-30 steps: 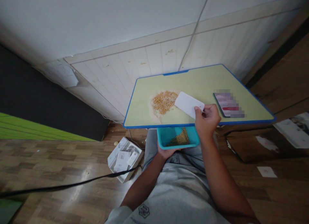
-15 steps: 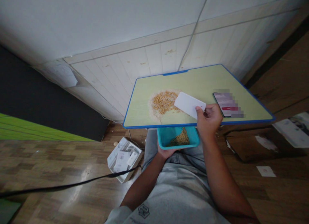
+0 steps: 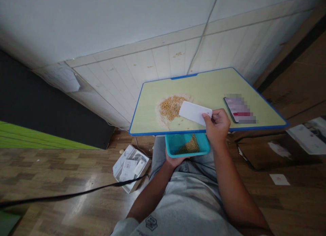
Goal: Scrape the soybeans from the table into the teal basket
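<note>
My right hand (image 3: 218, 126) pinches a white card (image 3: 195, 112) by its right end, thumb on top. The card's left end reaches the right side of a pile of yellow soybeans (image 3: 170, 107), which lies among pale rice-like grains (image 3: 162, 120) on a light green tabletop (image 3: 206, 85) with a blue rim. Below the table's front edge, my left hand (image 3: 175, 159) holds a turquoise plastic container (image 3: 187, 154) from underneath; most of its fingers are hidden. Inside the container, more beans (image 3: 191, 145) are gathered toward the right.
A phone (image 3: 239, 110) lies on the right of the tabletop. On the floor at left is an open white box (image 3: 131, 168) with papers and a cable. A black strap (image 3: 76, 194) crosses the lower left. Cardboard (image 3: 270, 151) lies at right, and a panelled wall (image 3: 163, 61) stands behind the table.
My right hand has moved the card a little to the left and slightly toward me, along the right side of the pile. A few loose beans now show near the card. The container stays put.
</note>
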Tool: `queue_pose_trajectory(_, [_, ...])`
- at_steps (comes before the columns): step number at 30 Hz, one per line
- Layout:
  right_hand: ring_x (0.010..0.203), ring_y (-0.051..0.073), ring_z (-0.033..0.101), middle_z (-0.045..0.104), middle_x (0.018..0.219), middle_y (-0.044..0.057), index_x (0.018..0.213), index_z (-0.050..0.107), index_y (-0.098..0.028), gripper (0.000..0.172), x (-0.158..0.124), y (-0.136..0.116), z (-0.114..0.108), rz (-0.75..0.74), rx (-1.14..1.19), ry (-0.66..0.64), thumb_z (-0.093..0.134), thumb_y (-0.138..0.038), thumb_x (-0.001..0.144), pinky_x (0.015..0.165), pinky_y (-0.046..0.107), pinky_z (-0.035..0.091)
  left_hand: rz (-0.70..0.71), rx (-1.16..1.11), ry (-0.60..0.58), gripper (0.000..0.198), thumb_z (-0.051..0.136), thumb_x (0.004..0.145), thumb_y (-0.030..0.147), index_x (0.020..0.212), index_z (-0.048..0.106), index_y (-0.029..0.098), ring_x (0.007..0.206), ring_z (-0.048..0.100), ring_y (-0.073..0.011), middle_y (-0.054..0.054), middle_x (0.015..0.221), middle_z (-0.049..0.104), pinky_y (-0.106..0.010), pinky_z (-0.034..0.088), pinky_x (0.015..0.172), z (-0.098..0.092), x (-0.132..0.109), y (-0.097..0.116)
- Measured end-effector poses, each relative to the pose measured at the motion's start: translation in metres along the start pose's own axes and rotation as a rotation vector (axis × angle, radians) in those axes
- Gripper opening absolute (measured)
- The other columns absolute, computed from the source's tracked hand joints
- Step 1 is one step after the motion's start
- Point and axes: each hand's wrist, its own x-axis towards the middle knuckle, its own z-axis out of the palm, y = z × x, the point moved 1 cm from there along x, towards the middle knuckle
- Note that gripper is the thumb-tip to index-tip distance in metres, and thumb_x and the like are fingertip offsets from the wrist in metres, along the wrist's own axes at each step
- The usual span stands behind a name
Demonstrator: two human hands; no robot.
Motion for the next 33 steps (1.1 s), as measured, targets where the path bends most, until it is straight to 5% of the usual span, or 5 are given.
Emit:
queue_pose_trajectory(15, [0.062, 0.016, 0.052, 0.058, 0.067, -0.007, 0.085, 0.052, -0.029, 0.035, 0.001, -0.003, 0.005, 0.079, 0.094, -0.255, 0.082, -0.047, 0.084, 0.058, 0.026, 0.04, -0.016, -0.017, 0.058, 0.095, 0.022, 0.107, 0.071, 0.187, 0.027, 0.02, 0.184, 0.014, -0.0472, -0.016, 0.193, 0.035, -0.077, 0.001, 0.144, 0.016, -0.004, 0.0])
queue_pose_trajectory(20, [0.06, 0.016, 0.052, 0.062, 0.066, -0.007, 0.084, 0.052, -0.029, 0.037, 0.003, -0.006, 0.003, 0.1, 0.134, -0.307, 0.084, -0.048, 0.083, 0.057, 0.027, 0.039, -0.004, -0.002, 0.049, 0.095, 0.02, 0.107, 0.073, 0.188, 0.024, 0.022, 0.18, 0.027, -0.049, -0.018, 0.192, 0.037, -0.078, 0.004, 0.143, 0.013, -0.004, 0.0])
queue_pose_trajectory(33, [0.055, 0.014, 0.048, 0.06, 0.062, -0.007, 0.082, 0.053, -0.028, 0.045, 0.0, -0.009, -0.002, 0.092, 0.132, -0.314, 0.088, -0.056, 0.082, 0.053, 0.026, 0.034, -0.014, -0.013, 0.023, 0.099, 0.016, 0.106, 0.078, 0.189, 0.018, 0.024, 0.179, 0.029, -0.0506, -0.017, 0.194, 0.032, -0.082, 0.007, 0.142, 0.023, -0.006, 0.001])
